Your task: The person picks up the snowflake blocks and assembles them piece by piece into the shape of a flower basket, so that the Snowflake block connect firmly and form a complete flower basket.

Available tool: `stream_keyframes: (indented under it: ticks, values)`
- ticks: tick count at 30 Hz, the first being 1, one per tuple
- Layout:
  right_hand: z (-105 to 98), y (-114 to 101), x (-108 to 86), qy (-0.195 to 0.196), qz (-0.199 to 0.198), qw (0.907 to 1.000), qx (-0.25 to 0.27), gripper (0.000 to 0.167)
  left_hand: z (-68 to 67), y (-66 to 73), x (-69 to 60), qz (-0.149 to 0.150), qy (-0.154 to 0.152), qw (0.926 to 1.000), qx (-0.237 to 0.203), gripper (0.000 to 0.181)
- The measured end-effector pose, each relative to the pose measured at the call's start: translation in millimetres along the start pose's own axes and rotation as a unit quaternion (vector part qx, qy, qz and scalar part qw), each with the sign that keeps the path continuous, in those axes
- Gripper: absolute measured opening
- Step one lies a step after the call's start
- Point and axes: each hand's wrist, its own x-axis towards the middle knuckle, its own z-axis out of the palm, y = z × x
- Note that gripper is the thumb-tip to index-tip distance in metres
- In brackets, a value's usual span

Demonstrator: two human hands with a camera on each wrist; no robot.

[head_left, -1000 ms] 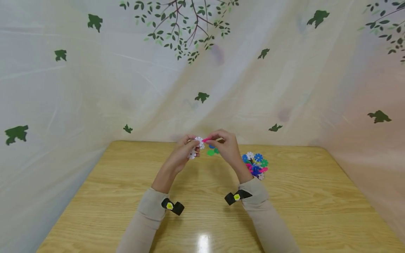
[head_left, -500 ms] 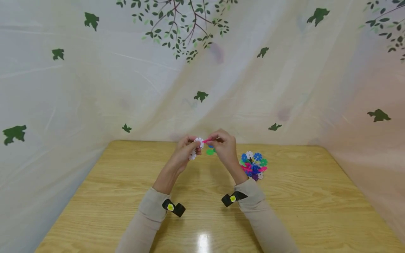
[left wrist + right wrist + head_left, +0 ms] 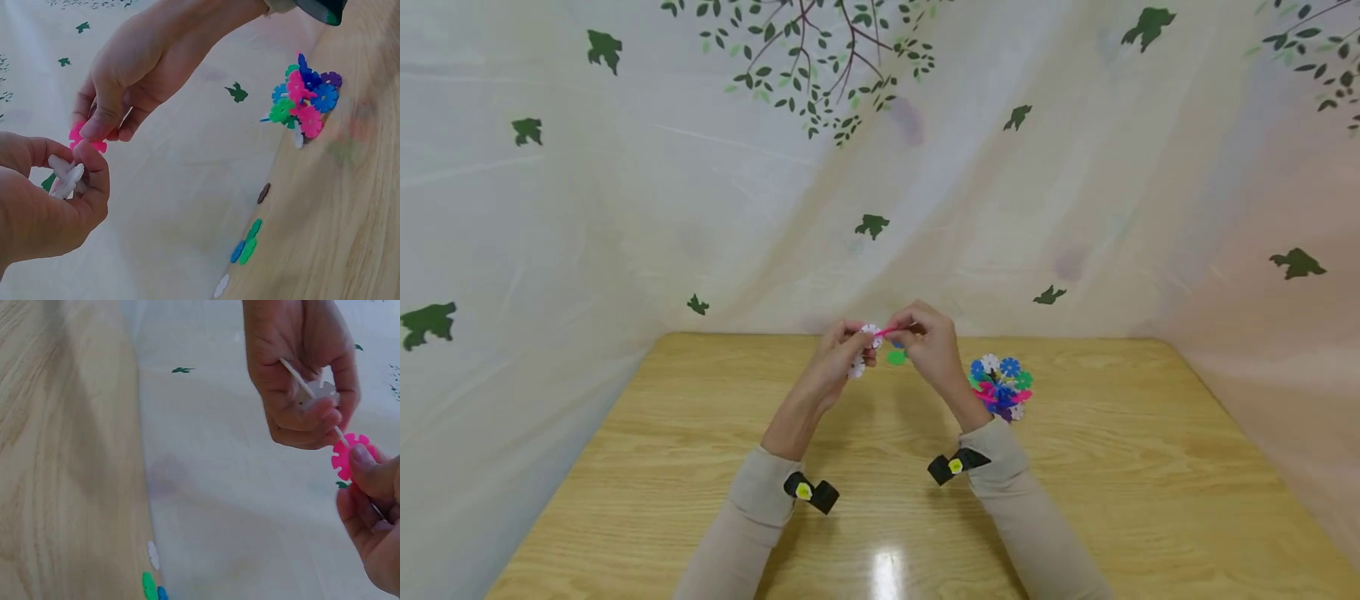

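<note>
My left hand point(image 3: 833, 365) grips joined white snowflake discs point(image 3: 856, 367), toothed plastic pieces with notches round the rim. Between the thumb and fingertips of my right hand point(image 3: 934, 343) is a pink snowflake disc point(image 3: 341, 464), its edge against the edge of a white disc point(image 3: 871, 333). In the left wrist view, the pink disc point(image 3: 77, 134) stands just above the left fingertips and the white pieces point(image 3: 72, 180) sit within the curled fingers. Whether the notches interlock, I cannot tell. Both hands are raised above the far part of the table.
Right of my right forearm stands a cluster of joined multicoloured discs point(image 3: 1000, 390) on the wooden table point(image 3: 880, 500). Near the far edge lie loose discs: green point(image 3: 248, 252), blue point(image 3: 237, 252), brown point(image 3: 264, 193) and white point(image 3: 222, 285). A printed cloth point(image 3: 775, 225) hangs behind.
Both hands keep their grips, and the pink disc stays against the white one with only slight shifts. The head view has drifted a little; my right hand now covers more of the loose discs.
</note>
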Motion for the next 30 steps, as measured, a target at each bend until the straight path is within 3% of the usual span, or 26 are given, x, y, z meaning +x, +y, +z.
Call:
stream_keyframes:
  ticks: [5, 10, 13, 19, 23, 30]
  values:
    - [-5.6, -1.7, 8.2, -0.069, 0.047, 0.9965, -0.012, 0.015, -8.7, 4.4, 2.8, -0.022, 0.006, 0.9997, 0.0, 0.005]
    - [-7.1, 13.6, 17.8, -0.12, 0.098, 0.9868, -0.046, 0.021, -16.7, 6.7, 5.2, -0.032, 0.019, 0.9992, -0.011, 0.007]
    - [-7.1, 28.5, 22.9, -0.172, 0.14, 0.9712, -0.086, 0.021, -21.1, 8.7, 5.6, -0.032, 0.025, 0.999, -0.019, 0.007]
    - [-5.4, 63.4, 26.3, -0.274, 0.203, 0.9246, -0.169, 0.029, -27.8, 12.6, 5.1, -0.035, 0.015, 0.9989, -0.028, 0.011]
    - [-3.4, 84.0, 25.0, -0.293, 0.207, 0.9124, -0.197, 0.032, -29.5, 13.0, 5.4, -0.038, 0.011, 0.9987, -0.034, 0.011]
    - [-1.4, 101.4, 23.8, -0.292, 0.197, 0.907, -0.231, 0.033, -32.8, 13.6, 5.4, -0.033, 0.002, 0.9988, -0.037, 0.017]
